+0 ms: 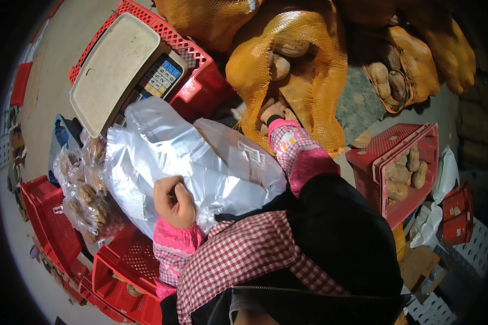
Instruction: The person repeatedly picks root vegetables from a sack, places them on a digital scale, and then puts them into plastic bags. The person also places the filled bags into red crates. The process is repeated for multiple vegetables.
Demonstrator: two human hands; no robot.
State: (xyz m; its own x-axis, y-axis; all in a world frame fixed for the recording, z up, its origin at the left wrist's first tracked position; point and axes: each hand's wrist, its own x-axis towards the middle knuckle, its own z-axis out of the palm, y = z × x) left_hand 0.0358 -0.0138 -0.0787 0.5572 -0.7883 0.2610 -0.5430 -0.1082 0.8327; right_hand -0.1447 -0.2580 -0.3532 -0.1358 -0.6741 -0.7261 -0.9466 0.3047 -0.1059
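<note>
My left hand (174,203) is curled closed over a pile of clear plastic bags (152,157) in front of me; what its fingers hold, if anything, is hidden. Stretched forward, my right hand (272,110) reaches into the mouth of an orange mesh sack (322,97). Its fingers are partly lost among the folds and shadow there, so their grip does not show. Tan, squash-like produce (280,67) lies inside the sack, beyond that hand. A weighing scale (116,67) with a pale pan and keypad tilts at the upper left, beside the bags.
Behind the scale stands a red crate (198,65). Bagged brown produce (89,200) lies left of the plastic bags, near another red crate (51,227). On the right, a red crate (363,157) holds more tan produce (400,176). A smaller open mesh sack (417,70) sits farther back.
</note>
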